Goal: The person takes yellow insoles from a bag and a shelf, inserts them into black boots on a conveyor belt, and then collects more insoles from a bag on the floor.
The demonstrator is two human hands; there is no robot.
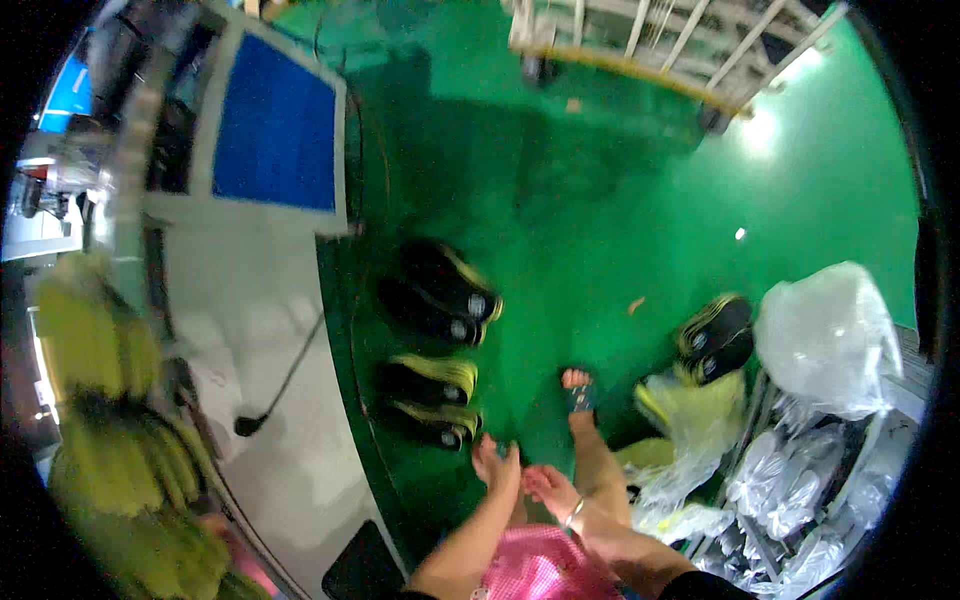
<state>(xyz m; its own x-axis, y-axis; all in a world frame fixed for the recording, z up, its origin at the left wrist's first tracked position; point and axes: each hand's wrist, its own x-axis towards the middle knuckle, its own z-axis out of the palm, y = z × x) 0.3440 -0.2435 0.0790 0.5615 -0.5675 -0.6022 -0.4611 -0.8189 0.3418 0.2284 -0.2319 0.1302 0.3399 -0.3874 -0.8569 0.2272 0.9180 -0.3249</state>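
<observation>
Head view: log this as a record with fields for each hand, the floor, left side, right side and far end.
Left hand: near black-and-yellow sole-shaped stacks; grip unclear
Right hand: beside the left hand; grip unclear
Floor: green, glossy
Left side: white surface, blue panel, blurred yellow-green pieces
Right side: pale plastic-wrapped bundle, another dark stack
Far end: wheeled cart

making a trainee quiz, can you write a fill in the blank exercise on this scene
The bundle nearest the left hand is black and ____.
The bracelet is on the ____ wrist.
The floor is ____.
The light-framed panel is ____.

Missing words: yellow; right; green; blue.
</observation>
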